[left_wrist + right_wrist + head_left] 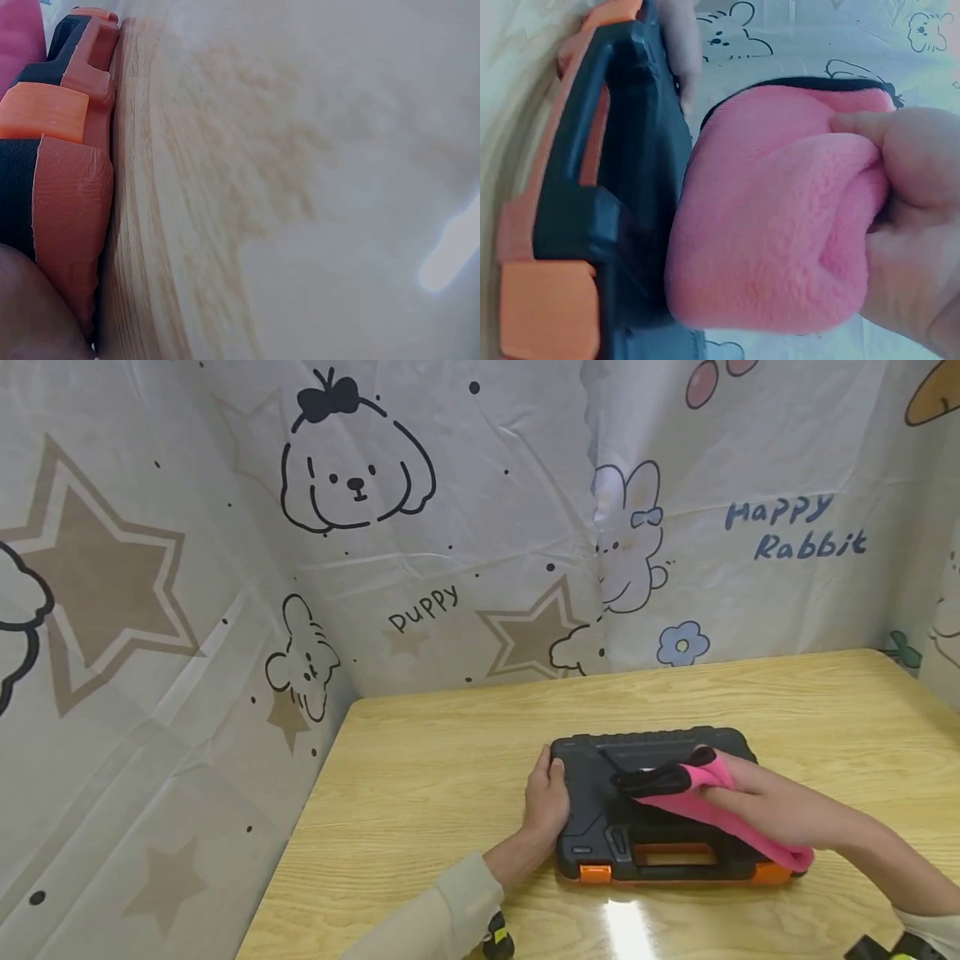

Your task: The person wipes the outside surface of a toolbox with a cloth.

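A black plastic tool case (600, 802) with an orange base lies flat on the wooden table, its handle and orange latches (596, 874) facing me. My left hand (547, 797) grips the case's left edge, thumb up near the lid's rim. In my right hand (772, 797) is a folded pink cloth (780, 217) with black edging, pinched between thumb and fingers over the right half of the lid. From the right wrist view, the cloth bulges beside the case's handle (577, 142). The left wrist view catches only the case's orange corner (71, 217) and a bit of hand.
The pale wooden table (420, 777) reaches back to a white curtain (480, 527) printed with cartoon animals and stars. More of that curtain hangs along the left side. A bright reflection shines on the tabletop in front of the case.
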The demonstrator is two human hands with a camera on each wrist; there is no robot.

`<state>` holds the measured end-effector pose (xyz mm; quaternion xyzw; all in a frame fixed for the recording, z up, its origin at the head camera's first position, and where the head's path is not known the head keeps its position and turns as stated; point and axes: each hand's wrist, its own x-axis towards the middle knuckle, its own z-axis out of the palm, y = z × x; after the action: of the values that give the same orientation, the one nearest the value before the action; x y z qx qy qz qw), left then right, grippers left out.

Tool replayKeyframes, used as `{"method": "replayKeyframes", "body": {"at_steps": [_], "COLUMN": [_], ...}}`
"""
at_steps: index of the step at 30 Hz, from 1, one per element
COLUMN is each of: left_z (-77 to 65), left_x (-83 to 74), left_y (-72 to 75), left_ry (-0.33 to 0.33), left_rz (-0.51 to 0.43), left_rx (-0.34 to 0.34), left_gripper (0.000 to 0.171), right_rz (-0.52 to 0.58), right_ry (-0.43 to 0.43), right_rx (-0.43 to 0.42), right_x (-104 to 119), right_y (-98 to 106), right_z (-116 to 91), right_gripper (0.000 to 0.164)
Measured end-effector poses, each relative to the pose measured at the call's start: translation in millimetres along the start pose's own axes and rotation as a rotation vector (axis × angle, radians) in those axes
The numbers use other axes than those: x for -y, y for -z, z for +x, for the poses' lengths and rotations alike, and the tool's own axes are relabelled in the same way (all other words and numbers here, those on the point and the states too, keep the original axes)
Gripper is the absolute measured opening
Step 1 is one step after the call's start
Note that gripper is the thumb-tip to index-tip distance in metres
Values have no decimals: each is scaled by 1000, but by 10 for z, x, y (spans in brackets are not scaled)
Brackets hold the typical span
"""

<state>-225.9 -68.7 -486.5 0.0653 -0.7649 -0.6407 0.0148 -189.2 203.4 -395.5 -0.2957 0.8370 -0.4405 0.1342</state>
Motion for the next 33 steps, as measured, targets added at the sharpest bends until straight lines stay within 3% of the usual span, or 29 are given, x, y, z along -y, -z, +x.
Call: {"method": "replayKeyframes", "body": {"at_steps": [2,6,9,13,16,21,27,29,33], "left_z": [0,2,-3,0,8,3,-6,-4,-6], "left_x": [-2,0,0,-4,-7,-6,-23,-22,-11], "left_y": [-1,8,18,18,8,-11,-3,0,2], "left_ry": [0,-7,-6,-1,-6,7,11,12,16], "left_rz": [3,2,-5,-7,4,14,20,17,18], "left_rx": [-1,0,3,3,-1,-1,-7,-7,-6], "left_gripper": [54,54,54,54,54,53,54,54,54], "right_rz": [7,18,38,94,128,107,-45,-118,-215], "right_ry": [-26,-64,-57,1,13,-60,-77,-97,-152], "right_rx": [-48,-132,-167,-219,-294,-471,-657,-664,-600], "right_x": [10,37,42,46,59,64,-58,-153,-385], "right_y": [38,115,166,236,324,499,577,550,453], "right_z": [-4,-12,-12,-5,-9,-30,54,99,167], "right_gripper": [7,12,22,21,19,18,26,29,28]}}
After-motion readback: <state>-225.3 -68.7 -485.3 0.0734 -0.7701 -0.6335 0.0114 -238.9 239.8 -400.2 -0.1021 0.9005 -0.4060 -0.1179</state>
